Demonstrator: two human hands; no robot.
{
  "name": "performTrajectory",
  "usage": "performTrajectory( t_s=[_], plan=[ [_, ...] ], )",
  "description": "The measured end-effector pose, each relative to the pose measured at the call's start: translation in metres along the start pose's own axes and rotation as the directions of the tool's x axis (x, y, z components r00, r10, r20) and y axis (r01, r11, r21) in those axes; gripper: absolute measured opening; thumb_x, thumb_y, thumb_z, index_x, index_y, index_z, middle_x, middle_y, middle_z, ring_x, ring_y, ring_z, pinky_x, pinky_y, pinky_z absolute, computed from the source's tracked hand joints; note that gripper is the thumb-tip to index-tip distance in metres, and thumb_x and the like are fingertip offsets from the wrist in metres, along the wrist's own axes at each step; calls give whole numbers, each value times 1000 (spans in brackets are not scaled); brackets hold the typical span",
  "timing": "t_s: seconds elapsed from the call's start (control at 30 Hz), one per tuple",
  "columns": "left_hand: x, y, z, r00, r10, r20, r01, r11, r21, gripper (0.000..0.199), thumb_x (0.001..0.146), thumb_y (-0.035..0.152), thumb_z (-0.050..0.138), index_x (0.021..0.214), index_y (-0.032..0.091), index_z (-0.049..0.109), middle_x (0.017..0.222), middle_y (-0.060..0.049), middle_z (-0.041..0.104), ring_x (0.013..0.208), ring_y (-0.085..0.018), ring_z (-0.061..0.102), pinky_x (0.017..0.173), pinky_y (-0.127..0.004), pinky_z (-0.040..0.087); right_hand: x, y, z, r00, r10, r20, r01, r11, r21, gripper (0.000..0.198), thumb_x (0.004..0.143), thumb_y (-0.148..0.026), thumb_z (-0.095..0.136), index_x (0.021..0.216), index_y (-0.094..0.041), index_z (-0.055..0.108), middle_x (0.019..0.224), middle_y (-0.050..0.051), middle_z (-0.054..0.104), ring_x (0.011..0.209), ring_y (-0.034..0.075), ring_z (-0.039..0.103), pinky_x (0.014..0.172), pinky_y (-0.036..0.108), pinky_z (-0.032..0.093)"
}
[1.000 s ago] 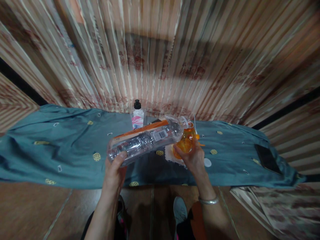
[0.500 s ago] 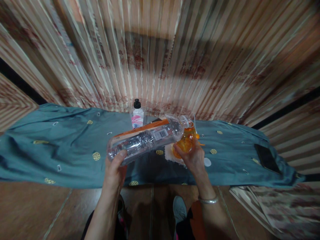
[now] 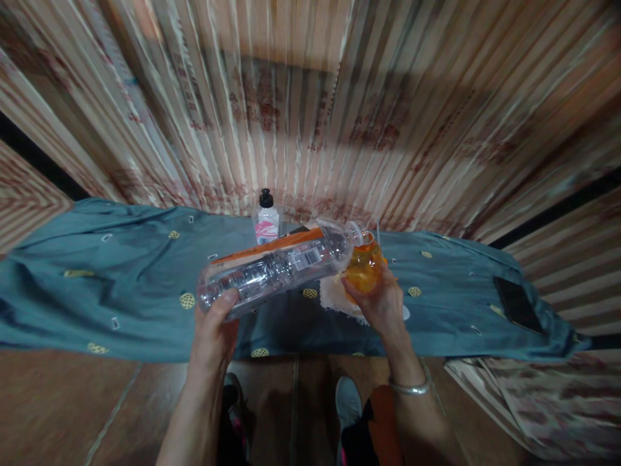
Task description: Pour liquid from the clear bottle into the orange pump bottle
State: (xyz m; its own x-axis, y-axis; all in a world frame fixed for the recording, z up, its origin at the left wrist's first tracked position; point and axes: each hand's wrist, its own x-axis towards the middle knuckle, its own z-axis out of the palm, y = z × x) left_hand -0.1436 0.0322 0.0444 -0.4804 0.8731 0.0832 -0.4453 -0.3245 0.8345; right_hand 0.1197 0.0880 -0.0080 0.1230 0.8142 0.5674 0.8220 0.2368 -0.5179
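My left hand (image 3: pixel 216 330) is closed round the lower end of a large clear plastic bottle (image 3: pixel 272 272) with an orange-and-cream label. The bottle is tilted nearly flat, its neck pointing right at the rim of an amber see-through jar (image 3: pixel 363 265). Fingers of my right hand (image 3: pixel 381 298) wrap round that jar, which leans slightly over the table. Whether liquid is flowing between the two is too dim to make out. Under the jar lies a pale cloth with a frayed edge (image 3: pixel 334 298). Beside my right hand a white round disc (image 3: pixel 406 313) shows in part.
A white bottle with a pink label and black cap (image 3: pixel 266 223) stands at the back of the table. The teal patterned cloth (image 3: pixel 145 278) covers the tabletop. A dark phone (image 3: pixel 518 304) lies at the right. Behind hangs a pleated curtain (image 3: pixel 301 116).
The clear bottle and my left hand have shifted slightly left. My right hand and the amber jar have moved a little right, partly covering the white disc.
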Motion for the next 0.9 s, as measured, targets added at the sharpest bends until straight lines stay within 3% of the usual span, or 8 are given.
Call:
performTrajectory(
  t_s=[0.43, 0.63, 0.9],
  plan=[
    [1, 1, -2, 1000, 20, -6, -20, 999, 28, 40, 59, 31, 89, 96, 24, 75, 81, -1, 75, 87, -29, 75, 79, -41, 63, -1, 4, 0, 999, 0, 46, 0, 1000, -4, 66, 82, -51, 71, 136, -14, 59, 123, 18, 75, 111, 34, 73, 93, 47, 60],
    [1, 1, -5, 999, 49, 4, -49, 999, 10, 40, 61, 29, 90, 98, 26, 75, 85, 2, 75, 81, -25, 75, 79, -39, 63, -1, 5, 1, 999, -21, 32, 21, 1000, -5, 66, 82, -50, 72, 135, -13, 58, 122, 19, 75, 110, 34, 73, 92, 48, 61],
    [1, 6, -1, 998, 58, 4, -58, 997, 42, 52, 59, 32, 90, 107, 25, 74, 89, -3, 78, 87, -30, 76, 77, -40, 64, -2, 5, 1, 999, -20, 36, 20, 1000, 0, 69, 82, -51, 70, 138, -13, 56, 121, 18, 75, 108, 34, 73, 90, 48, 61]
  ],
)
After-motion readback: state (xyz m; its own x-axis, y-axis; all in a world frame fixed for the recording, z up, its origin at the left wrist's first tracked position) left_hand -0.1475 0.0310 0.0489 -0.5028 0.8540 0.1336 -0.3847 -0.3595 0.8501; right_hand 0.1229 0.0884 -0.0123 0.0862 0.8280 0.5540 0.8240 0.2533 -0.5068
